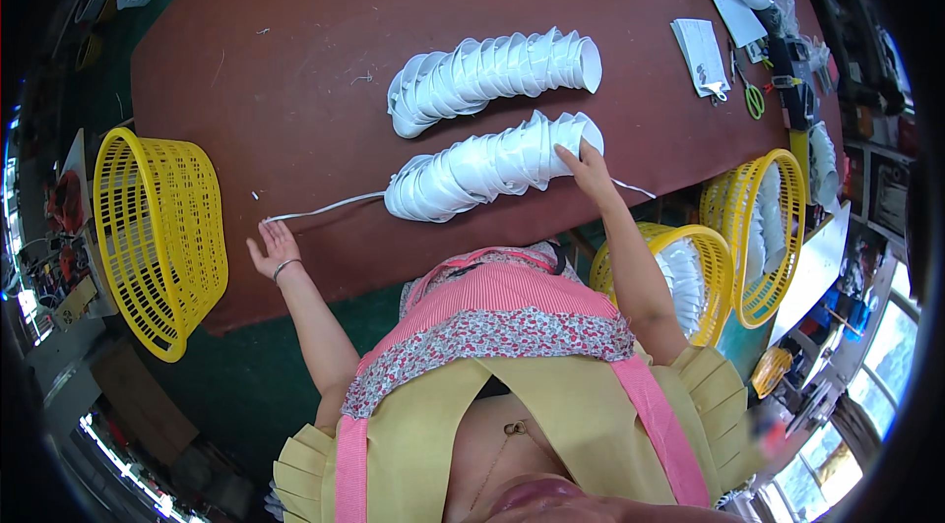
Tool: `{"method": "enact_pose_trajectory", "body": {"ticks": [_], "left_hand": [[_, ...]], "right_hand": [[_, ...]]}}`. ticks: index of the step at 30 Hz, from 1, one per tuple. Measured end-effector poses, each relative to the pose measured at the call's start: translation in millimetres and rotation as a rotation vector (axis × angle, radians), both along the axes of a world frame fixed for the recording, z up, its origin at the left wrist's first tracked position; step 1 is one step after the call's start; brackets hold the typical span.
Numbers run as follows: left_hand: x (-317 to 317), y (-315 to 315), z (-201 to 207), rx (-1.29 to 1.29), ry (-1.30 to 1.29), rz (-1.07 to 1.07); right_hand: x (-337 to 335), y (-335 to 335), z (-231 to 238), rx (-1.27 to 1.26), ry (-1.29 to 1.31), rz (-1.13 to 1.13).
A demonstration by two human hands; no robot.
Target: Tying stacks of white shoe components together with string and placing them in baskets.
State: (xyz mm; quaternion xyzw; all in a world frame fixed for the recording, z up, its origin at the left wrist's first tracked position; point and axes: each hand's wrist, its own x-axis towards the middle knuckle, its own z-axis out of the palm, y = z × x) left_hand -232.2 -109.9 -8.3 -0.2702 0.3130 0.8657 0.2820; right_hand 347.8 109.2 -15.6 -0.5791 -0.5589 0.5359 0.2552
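Note:
A row of nested white cup-shaped pieces (472, 169) lies on the table's near side. My right hand (589, 174) is closed on its right end, with the thumb at the rim of the last piece. From the row's left end a thin white strip (335, 204) stretches to my left hand (276, 249), which pinches its tip between the fingers. A short length of white strip also shows past the right end, beside my right wrist. Just beyond lies a second, similar row of nested white pieces (492, 78), which neither hand touches.
The reddish-brown table (285, 61) has a yellow basket (182, 228) at its left edge. Yellow baskets with white pieces (679, 277) stand at the right. Green-handled scissors (754, 100), a clipped paper pad (700, 56) and white scraps lie at the far right.

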Motion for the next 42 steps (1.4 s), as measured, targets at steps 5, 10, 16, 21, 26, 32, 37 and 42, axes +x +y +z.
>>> {"method": "enact_pose_trajectory", "body": {"ticks": [5,10,16,21,26,32,37,42], "left_hand": [[-3,35,-19,-0.212,0.263,-0.205],[60,108,18,-0.301,0.507,-0.531],[133,159,-11,-0.405,0.489,-1.059],[165,171,-12,-0.411,0.432,-1.156],[155,155,-30,-0.578,0.391,-1.131],[149,164,-43,-0.639,0.373,-1.12],[152,176,-53,-0.63,0.367,-1.173],[153,181,-63,-0.742,0.4,-1.273]], "right_hand": [[-17,-3,27,0.188,-0.377,-0.128],[-42,25,65,0.747,-0.653,-0.032],[-131,98,77,0.842,-0.83,0.557],[-132,148,47,0.818,-0.872,0.844],[-129,155,54,0.873,-0.906,0.905],[-110,173,71,0.824,-0.998,0.869],[-89,192,60,0.772,-1.114,0.819],[-107,180,53,0.591,-1.041,0.872]]}}
